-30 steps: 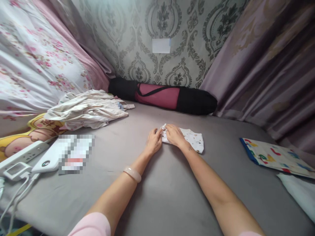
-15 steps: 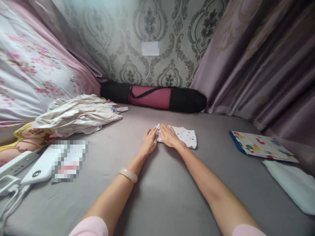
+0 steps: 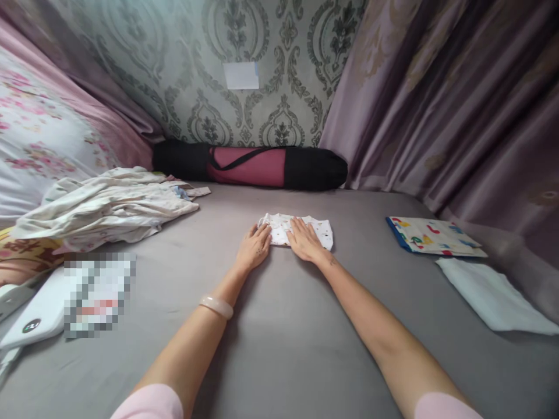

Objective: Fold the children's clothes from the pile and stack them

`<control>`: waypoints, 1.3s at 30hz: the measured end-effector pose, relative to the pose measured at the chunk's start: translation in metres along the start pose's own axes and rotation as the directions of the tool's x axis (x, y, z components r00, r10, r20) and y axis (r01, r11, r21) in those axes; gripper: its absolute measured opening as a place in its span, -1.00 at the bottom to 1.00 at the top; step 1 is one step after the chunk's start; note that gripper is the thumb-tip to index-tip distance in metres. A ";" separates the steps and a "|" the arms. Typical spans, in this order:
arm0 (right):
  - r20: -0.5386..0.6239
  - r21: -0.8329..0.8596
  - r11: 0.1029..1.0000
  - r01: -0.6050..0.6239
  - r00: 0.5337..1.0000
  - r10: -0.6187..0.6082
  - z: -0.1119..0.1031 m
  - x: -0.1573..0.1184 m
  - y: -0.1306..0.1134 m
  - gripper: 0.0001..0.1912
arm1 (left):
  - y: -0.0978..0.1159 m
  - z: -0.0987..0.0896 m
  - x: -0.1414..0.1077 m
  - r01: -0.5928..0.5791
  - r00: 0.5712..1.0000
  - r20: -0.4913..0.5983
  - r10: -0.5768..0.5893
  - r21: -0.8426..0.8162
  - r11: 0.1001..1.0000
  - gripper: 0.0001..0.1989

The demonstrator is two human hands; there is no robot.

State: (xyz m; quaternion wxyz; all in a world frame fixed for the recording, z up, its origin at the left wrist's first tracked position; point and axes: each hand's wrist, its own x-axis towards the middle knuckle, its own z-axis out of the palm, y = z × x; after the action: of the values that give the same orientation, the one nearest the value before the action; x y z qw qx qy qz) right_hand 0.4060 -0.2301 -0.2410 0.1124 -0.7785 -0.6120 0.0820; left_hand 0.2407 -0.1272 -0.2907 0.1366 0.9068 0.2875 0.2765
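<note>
Spotted white cloth [image 3: 280,233] lies folded on the gray sheet [image 3: 271,349], in front of you. Your left hand [image 3: 254,247] touches its left end, fingers flat and close together. Your right hand [image 3: 307,241] lies flat on top, fingers a little spread. The long red and black bag [image 3: 248,167] is behind it.

Power strip [image 3: 14,299] cut by left edge; 1 flat item [image 3: 103,294] pixelated.
</note>
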 end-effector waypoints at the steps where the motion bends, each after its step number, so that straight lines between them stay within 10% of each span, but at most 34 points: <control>1: -0.035 -0.027 0.999 -0.030 0.999 0.029 -0.001 -0.004 0.004 -0.34 | 0.000 0.000 0.000 0.001 1.000 0.003 -0.001 0.010 1.000 -0.61; 19: -0.108 0.126 0.967 -0.221 0.966 0.234 -0.001 -0.013 0.061 -0.44 | 0.006 -0.007 0.003 0.015 0.993 0.112 -0.032 0.150 0.989 -0.57; 24: -0.361 0.317 0.858 -0.405 0.785 0.504 -0.014 -0.016 0.072 -0.54 | 0.011 -0.013 -0.001 -0.004 1.000 -0.004 0.005 0.113 0.994 -0.48; 29: -0.191 0.296 0.738 -0.606 0.720 0.667 -0.027 -0.029 0.074 -0.61 | 0.015 -0.018 -0.005 -0.170 0.985 -0.007 0.170 0.054 0.984 -0.52; 39: -0.049 0.371 0.720 -0.586 0.762 0.645 -0.020 -0.026 0.088 -0.62 | 0.010 -0.011 -0.004 -0.199 0.980 0.026 0.199 0.008 0.980 -0.67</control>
State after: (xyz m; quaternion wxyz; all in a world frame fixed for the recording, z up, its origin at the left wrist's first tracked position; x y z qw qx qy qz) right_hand 0.4868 -0.2770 -0.2459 0.2618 -0.9111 -0.2817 0.1486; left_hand 0.2354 -0.1365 -0.2795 0.1069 0.9350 0.1953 0.2761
